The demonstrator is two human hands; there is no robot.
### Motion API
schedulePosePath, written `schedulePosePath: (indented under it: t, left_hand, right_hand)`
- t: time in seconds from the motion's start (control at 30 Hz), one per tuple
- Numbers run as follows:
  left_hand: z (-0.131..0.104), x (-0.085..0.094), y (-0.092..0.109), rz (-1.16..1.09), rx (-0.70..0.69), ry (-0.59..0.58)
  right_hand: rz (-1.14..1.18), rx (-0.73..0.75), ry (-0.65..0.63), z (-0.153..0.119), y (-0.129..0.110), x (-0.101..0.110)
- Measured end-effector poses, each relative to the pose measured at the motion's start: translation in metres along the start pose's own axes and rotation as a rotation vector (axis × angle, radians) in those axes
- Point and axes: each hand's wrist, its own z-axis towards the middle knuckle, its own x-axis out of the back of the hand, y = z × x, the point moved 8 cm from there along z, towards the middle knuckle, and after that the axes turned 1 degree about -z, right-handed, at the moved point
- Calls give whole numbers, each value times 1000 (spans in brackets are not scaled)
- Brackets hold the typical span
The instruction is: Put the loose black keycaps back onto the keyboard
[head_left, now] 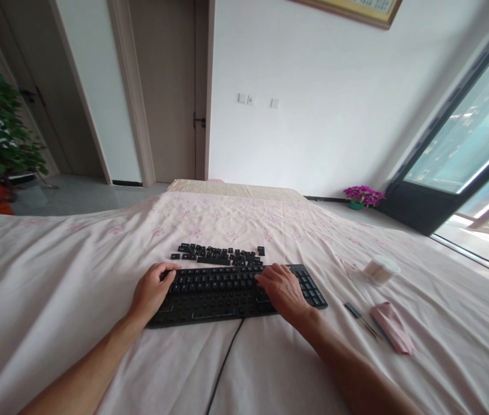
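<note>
A black keyboard (216, 300) lies on the pink flowered cloth. Its lower rows are bare of keycaps, while the upper rows and the number pad still carry theirs. My left hand (151, 291) is closed on the keyboard's left end, thumb and fingers at its top corner. Over the right part of the keys, my right hand (282, 291) has its fingers curled together and touching the key rows; what is under the fingertips is hidden. Loose black keycaps (214, 255) lie in a scattered band just beyond the keyboard's far edge.
A cable (228, 351) runs from the keyboard toward me. To the right lie a tub of cotton swabs (380, 271), a small dark strip (352, 310), thin sticks (371, 329) and a folded pink cloth (392, 327). The bed-like surface has wrinkled fabric (75, 259).
</note>
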Motion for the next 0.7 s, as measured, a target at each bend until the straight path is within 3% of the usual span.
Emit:
schedulePosePath:
  t: [0.7]
  left_hand:
    - [-1, 1, 1, 1, 0, 2]
  right_hand:
    - [-131, 59, 15, -2, -24, -2]
